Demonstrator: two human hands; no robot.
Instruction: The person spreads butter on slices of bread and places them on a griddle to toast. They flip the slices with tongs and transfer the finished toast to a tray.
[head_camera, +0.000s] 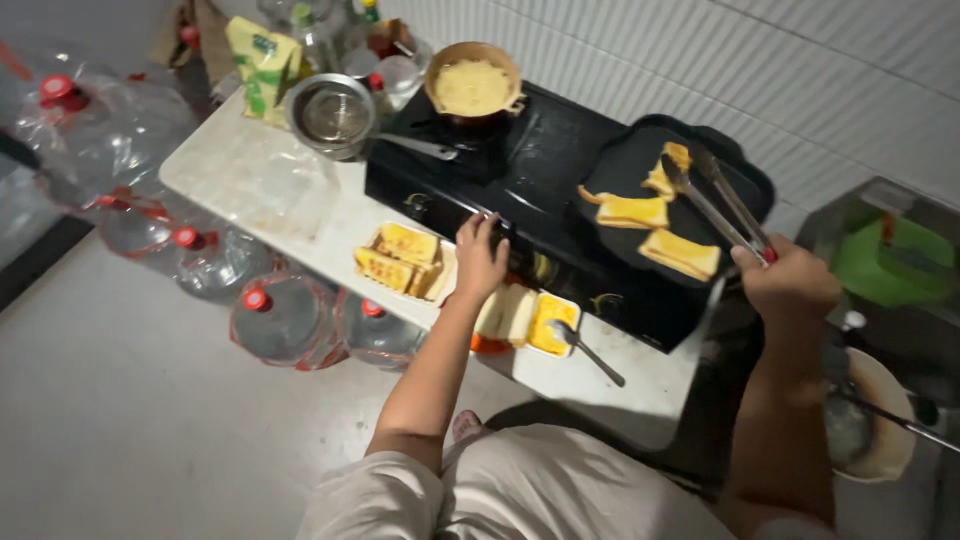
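My right hand (787, 277) grips metal tongs (718, 199) that reach up over a black griddle pan (735, 165). The tong tips sit at a small piece of golden toast (668, 170) at the pan's far side. Two more toast slices (634, 211) (681, 254) lie on the pan. My left hand (480, 258) rests on the front edge of the black stove (540, 165), fingers spread near a knob, beside a white tray of toasted bread (402, 259).
A brown pot of yellow food (473, 88) sits on the back burner, with a metal saucepan (331, 113) left of it. A small dish with yellow batter and a spoon (556, 327) stands at the counter front. Several large water bottles (285, 320) crowd the floor left.
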